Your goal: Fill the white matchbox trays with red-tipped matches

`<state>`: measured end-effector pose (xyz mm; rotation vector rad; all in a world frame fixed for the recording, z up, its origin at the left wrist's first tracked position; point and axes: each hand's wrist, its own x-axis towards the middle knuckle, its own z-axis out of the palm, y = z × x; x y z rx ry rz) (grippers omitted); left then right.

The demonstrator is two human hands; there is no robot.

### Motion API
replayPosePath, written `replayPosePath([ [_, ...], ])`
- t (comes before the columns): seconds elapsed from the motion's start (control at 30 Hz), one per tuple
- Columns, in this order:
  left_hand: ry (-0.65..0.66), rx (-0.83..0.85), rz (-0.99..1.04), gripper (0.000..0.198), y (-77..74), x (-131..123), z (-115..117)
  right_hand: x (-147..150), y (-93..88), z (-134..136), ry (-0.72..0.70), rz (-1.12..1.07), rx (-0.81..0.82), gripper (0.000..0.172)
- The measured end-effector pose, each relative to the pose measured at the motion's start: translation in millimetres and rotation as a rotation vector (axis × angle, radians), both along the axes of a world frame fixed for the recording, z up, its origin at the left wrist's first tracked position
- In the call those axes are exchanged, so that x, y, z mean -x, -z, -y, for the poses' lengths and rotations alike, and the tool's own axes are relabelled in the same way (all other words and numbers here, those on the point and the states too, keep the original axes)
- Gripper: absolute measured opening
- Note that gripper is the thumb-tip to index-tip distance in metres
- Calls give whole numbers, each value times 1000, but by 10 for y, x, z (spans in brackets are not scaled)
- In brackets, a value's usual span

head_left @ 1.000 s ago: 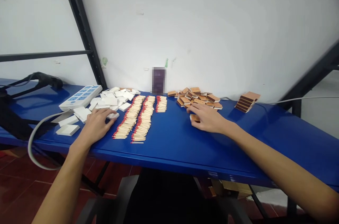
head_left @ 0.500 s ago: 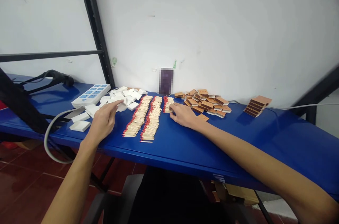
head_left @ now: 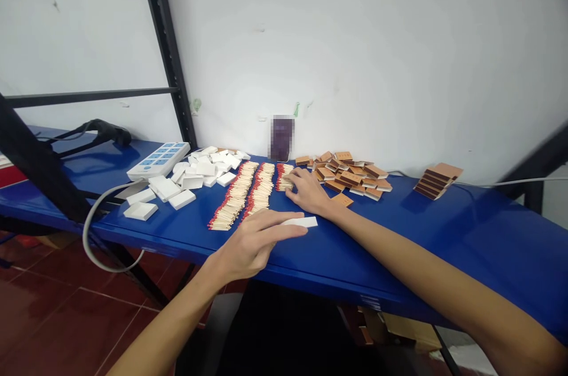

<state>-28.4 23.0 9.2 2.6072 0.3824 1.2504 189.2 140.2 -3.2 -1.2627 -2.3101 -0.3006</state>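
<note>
My left hand (head_left: pixel 251 243) is closed on a white matchbox tray (head_left: pixel 304 222), gripped between thumb and fingers above the table's front part. Beyond it, my right hand (head_left: pixel 308 189) has its fingers curled over the near end of a short row of red-tipped matches (head_left: pixel 284 170), touching the sticks; how many it grips is hidden. Two longer rows of matches lie to the left, the outer row (head_left: pixel 233 198) and the middle row (head_left: pixel 260 189), whose near end is covered by my left hand.
Loose white trays (head_left: pixel 166 188) are heaped at the left. Brown matchbox sleeves (head_left: pixel 350 177) pile up right of my right hand, with a stack of sleeves (head_left: pixel 437 180) farther right. A white-and-blue box (head_left: pixel 160 160), a cable (head_left: pixel 86 234) and a black shelf post (head_left: pixel 166 50) stand at left.
My left hand has moved right from the heap of white trays and now carries one tray in front of the match rows. My right hand stays at the short row, its fingers shifted slightly.
</note>
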Motion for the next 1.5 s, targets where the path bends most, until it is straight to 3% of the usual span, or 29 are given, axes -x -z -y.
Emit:
replayPosePath([
  [0.17, -87, 255, -133, 37, -50, -112, 93, 2, 2, 15, -20, 16, 43, 23],
  [0.27, -183, 325, -167, 34, -57, -169, 147, -6, -11, 19, -70, 25, 41, 21],
  [0.73, -364, 235, -365, 31, 53, -294, 177, -56, -23, 236, -194, -74, 94, 18],
  [1.07, -219, 354, -385, 32, -44, -178, 208, -71, -5, 151, -158, -148, 70, 20],
  [1.23, -263, 322, -409, 30, -51, -166, 195, -139, -51, 261, -183, -243, 71, 18],
  [1.4, -313, 303, -384, 29, -32, -218, 197, -100, -22, 377, -204, -254, 186, 12],
  [1.5, -370, 286, -396, 42, -22, -258, 215, -60, 31, 379, -199, -245, 205, 12],
])
